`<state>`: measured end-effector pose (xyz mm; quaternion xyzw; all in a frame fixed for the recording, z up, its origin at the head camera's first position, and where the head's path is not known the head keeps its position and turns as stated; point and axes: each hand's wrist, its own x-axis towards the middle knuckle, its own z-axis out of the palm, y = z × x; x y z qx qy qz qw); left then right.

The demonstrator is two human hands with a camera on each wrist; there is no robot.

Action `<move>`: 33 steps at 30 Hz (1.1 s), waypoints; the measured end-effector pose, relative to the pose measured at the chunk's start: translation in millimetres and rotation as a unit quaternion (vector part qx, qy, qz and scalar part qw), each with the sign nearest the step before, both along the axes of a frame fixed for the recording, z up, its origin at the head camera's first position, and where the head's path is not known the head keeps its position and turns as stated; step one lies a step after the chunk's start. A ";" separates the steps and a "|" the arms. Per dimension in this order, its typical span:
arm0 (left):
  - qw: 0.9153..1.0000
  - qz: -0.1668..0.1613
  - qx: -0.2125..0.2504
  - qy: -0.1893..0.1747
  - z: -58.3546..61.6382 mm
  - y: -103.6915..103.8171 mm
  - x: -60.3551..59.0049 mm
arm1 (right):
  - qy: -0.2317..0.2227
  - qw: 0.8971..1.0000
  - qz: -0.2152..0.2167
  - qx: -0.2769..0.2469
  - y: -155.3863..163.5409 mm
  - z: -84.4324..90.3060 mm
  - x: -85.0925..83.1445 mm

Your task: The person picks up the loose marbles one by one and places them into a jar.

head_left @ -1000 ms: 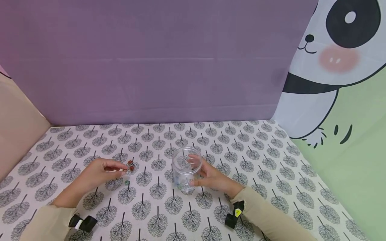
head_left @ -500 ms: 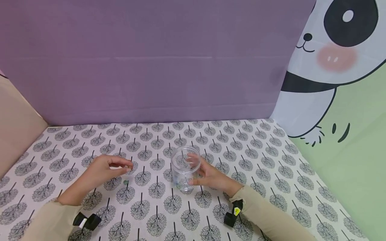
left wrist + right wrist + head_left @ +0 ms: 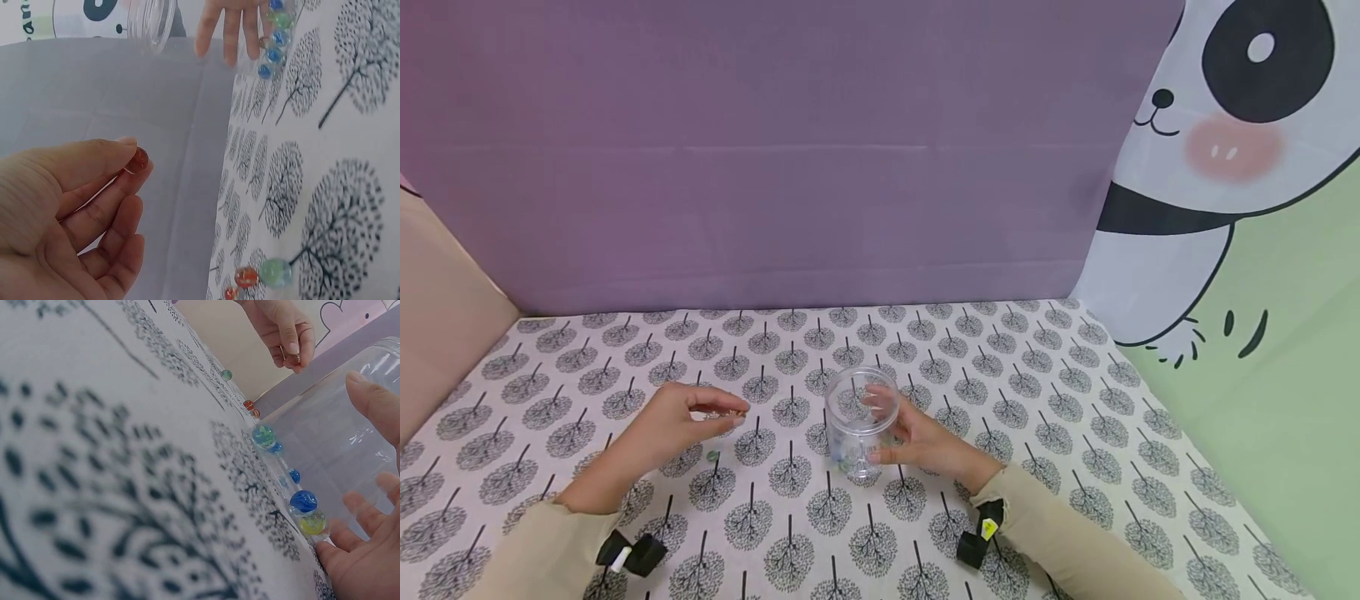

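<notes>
My left hand (image 3: 677, 425) is above the cloth, left of the jar, pinching an orange-red marble (image 3: 141, 160) between thumb and index finger. A clear open-topped jar (image 3: 848, 429) stands upright on the cloth, and my right hand (image 3: 931, 443) grips it from the right side. Several marbles, such as a blue marble (image 3: 304, 501) and a yellow-green marble (image 3: 312, 522), lie at the jar's bottom. On the cloth rests a green marble (image 3: 712, 457). Beside it, in the left wrist view, are two orange-red marbles (image 3: 246, 276); the left hand hides them in the head view.
A white tablecloth (image 3: 790, 554) printed with grey trees covers the table. Behind it rises a purple backdrop (image 3: 805, 208). A panda-printed wall panel (image 3: 1262, 283) borders the right side.
My left hand has lifted an orange-red marble off the cloth and moved to the right, towards the jar. The right hand and the jar have stayed in place.
</notes>
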<state>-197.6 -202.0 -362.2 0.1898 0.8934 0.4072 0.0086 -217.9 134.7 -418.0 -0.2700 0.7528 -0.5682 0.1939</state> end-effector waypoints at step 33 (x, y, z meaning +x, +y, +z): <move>0.999 -0.001 0.028 0.039 27.9 52.0 7.1 | 0.002 1.000 -0.002 -0.001 -0.8 0.5 1.0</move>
